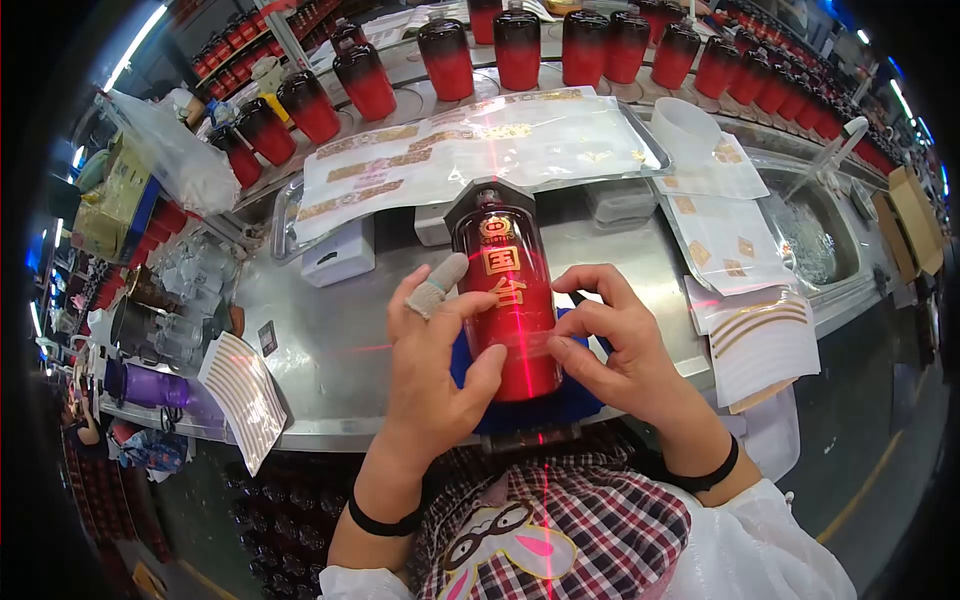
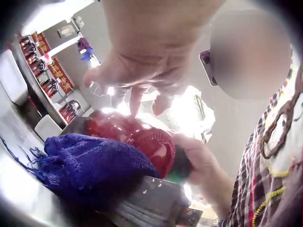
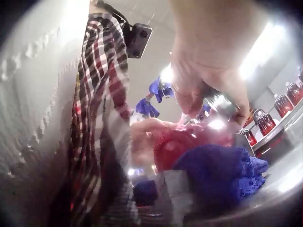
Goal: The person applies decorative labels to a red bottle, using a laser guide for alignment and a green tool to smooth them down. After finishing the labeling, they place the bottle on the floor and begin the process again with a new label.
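Note:
A red bottle with a dark top and gold characters (image 1: 518, 300) lies neck away on a blue cloth (image 1: 585, 400), in a dark holder. Across its lower part runs a faint clear strip (image 1: 528, 346). The left hand (image 1: 425, 370), a pale cover on one finger, has its index fingertip and thumb on the bottle's left side. At the right side, the right hand (image 1: 630, 350) pinches the strip's end between thumb and index finger. In the left wrist view the left hand (image 2: 147, 66) reaches down over the bottle; the right wrist view shows the right hand (image 3: 210, 66) above the cloth (image 3: 218, 175).
Behind the bottle, a tray (image 1: 655, 150) bears sheets of gold decals. More decal sheets (image 1: 765, 340) lie at the right, beside a sink (image 1: 850, 240) with running water. A striped sheet (image 1: 243, 395) overhangs the table's front left edge. Red bottles (image 1: 445, 60) stand along the back.

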Motion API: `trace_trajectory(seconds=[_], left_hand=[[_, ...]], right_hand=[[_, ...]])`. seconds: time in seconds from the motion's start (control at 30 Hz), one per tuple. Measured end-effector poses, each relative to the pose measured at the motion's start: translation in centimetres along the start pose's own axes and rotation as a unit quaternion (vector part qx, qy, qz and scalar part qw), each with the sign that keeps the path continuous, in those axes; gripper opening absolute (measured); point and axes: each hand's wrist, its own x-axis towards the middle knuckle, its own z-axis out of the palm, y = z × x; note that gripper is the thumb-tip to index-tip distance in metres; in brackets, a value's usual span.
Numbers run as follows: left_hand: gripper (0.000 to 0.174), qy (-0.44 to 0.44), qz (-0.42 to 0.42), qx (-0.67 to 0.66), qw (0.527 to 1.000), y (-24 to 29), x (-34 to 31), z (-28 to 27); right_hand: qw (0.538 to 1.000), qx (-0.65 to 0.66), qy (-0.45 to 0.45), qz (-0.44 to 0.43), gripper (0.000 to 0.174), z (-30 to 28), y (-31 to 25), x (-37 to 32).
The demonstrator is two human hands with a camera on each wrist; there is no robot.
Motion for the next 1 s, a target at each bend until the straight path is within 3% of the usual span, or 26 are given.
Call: trace_trajectory(seconds=[0.17,0.4,0.67,0.77,0.87,1.0], left_hand=[[0.014,-0.017,0.053,0.011,0.998,-0.2,0.2,0.3],[0.007,-0.012,0.031,-0.053,0.998,-0.4,-0.4,-0.3],[0.008,-0.001,0.04,-0.058,0.998,0.1,-0.5,-0.6],[0.007,-0.015,0.036,-0.048,0.998,0.8,-0.6,-0.8],[0.006,-0.033,0.05,-0.032,0.998,1.4,-0.6,-0.8],[0.007,-0.022,0.032,-0.066,0.997,1.6,-0.6,-0.1]], right_hand=[[0.998,-0.014,-0.002,-0.055,0.009,-0.5,-0.8,0.5],[0.999,0.018,-0.02,-0.021,0.008,-0.5,-0.8,0.2],[0.997,0.058,-0.042,0.017,0.023,-1.8,-0.4,0.3],[0.996,0.062,-0.058,0.0,0.027,-2.1,-0.7,0.7],[0.993,0.057,-0.09,-0.044,0.016,-2.0,0.1,0.7],[0.994,-0.002,-0.043,-0.099,0.016,-2.7,-0.4,0.4]])
